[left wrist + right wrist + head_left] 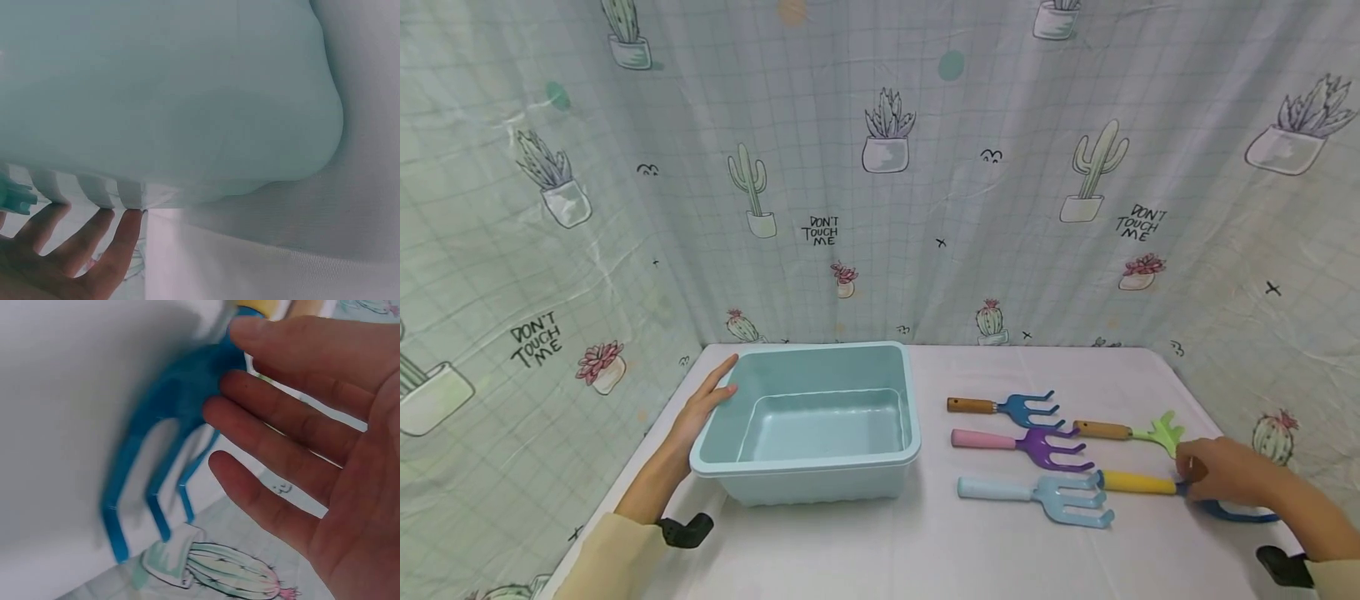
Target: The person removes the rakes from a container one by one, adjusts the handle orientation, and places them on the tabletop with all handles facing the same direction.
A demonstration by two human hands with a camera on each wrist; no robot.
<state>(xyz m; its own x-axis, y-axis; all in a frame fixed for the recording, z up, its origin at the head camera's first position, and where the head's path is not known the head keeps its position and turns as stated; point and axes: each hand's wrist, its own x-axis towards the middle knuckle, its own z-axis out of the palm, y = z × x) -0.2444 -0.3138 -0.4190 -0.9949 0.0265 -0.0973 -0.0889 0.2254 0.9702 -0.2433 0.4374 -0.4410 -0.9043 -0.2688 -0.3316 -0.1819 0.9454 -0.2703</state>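
A light blue plastic basin (805,467) stands at the left of the table. My left hand (698,408) holds its left rim, thumb over the edge; in the left wrist view the fingertips (128,219) touch the outside. At the far right, my right hand (1225,471) pinches the neck of a blue hand rake with a yellow handle (1138,482). The right wrist view shows the rake's blue tines (169,434) pointing down, the thumb at the neck and the other fingers spread beside the head.
Between basin and right hand lie several hand rakes: a blue one with a wooden handle (972,406), a purple one with a pink handle (983,439), a light blue one (996,490) and a green one with a wooden handle (1102,430). Patterned curtains (880,208) enclose the table.
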